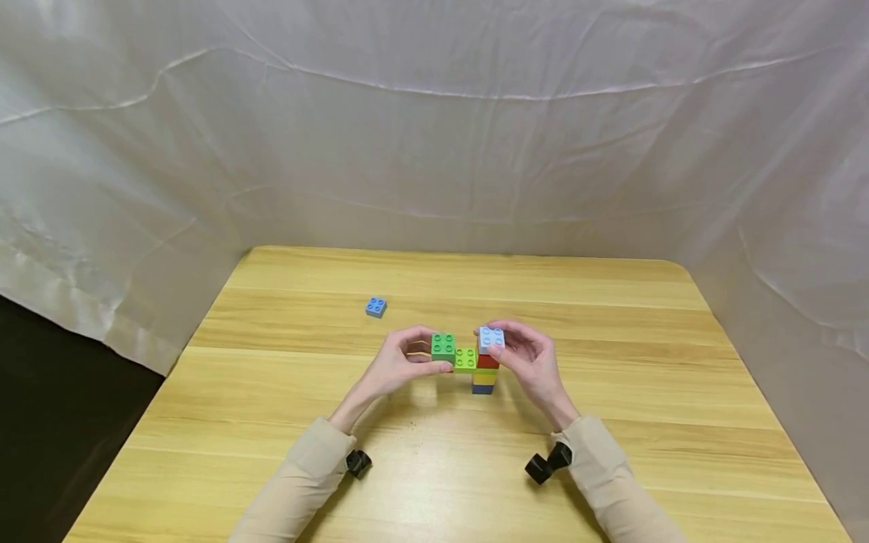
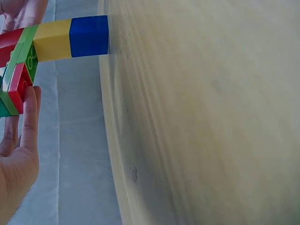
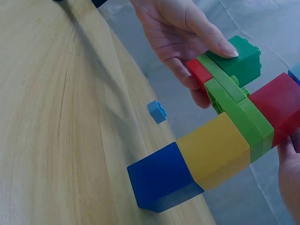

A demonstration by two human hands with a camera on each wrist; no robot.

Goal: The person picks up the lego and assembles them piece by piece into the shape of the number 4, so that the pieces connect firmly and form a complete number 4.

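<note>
A stack of toy building bricks stands on the table between the hands. From the bottom it has a dark blue brick [image 3: 161, 180], a yellow brick [image 3: 215, 150], lime green pieces [image 3: 255, 124], a red brick [image 3: 279, 108] and a light blue brick [image 1: 490, 338] on top. The lime pieces reach out leftward, carrying a green brick [image 1: 443, 345] above and a thin red piece [image 3: 199, 70] underneath. My left hand [image 1: 403, 353] pinches this outer end, thumb at the green brick, fingers by the red piece. My right hand [image 1: 532, 358] grips the light blue and red bricks.
One loose blue brick [image 1: 376, 307] lies farther back on the wooden table [image 1: 271, 377], left of the stack. Pale cloth [image 1: 475, 166] hangs behind the table and along its sides. Black wrist devices [image 1: 358, 462] sit at both cuffs.
</note>
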